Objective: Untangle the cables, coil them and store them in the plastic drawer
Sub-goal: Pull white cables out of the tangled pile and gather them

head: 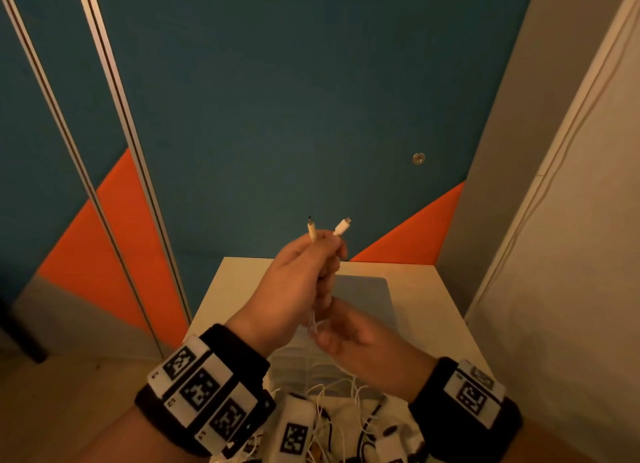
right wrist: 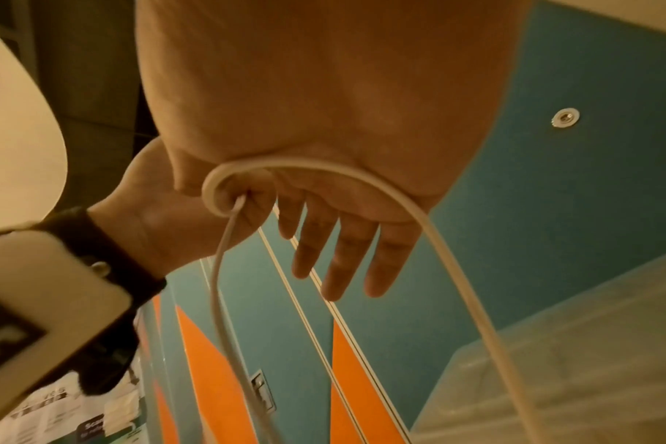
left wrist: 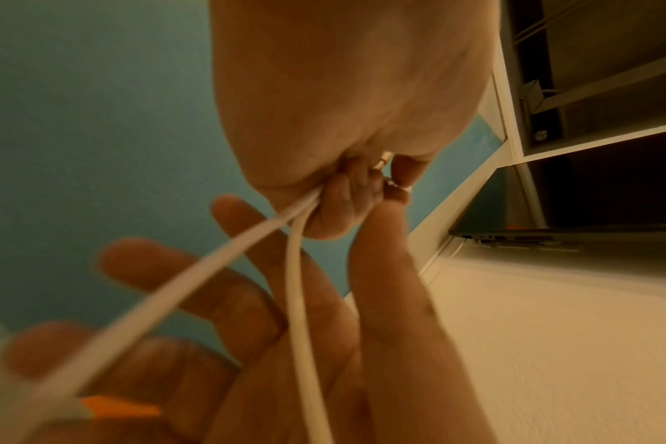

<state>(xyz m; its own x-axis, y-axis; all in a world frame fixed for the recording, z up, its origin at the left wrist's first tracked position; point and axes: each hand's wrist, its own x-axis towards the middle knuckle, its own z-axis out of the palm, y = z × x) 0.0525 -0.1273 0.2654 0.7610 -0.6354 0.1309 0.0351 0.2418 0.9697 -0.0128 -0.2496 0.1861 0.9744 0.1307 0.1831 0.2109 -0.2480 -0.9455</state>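
A white cable (head: 343,227) is doubled over, and both plug ends stick up out of my left hand (head: 311,268), which grips the two strands in a fist held above the table. In the left wrist view the curled fingers (left wrist: 335,207) clamp the strands (left wrist: 297,300). My right hand (head: 353,334) sits just below. Its fingers (left wrist: 217,288) are straight and spread, and the strands run across them. In the right wrist view the cable (right wrist: 441,240) loops away past my straight fingers (right wrist: 346,255). A translucent plastic drawer unit (head: 367,289) stands on the white table (head: 433,289).
A tangle of white and black cables (head: 346,403) lies at the near edge, among white blocks with black-and-white markers (head: 294,431). Blue and orange wall panels (head: 277,116) rise behind the table. A grey wall (head: 571,254) is on the right. A laptop (left wrist: 514,237) rests on a shelf.
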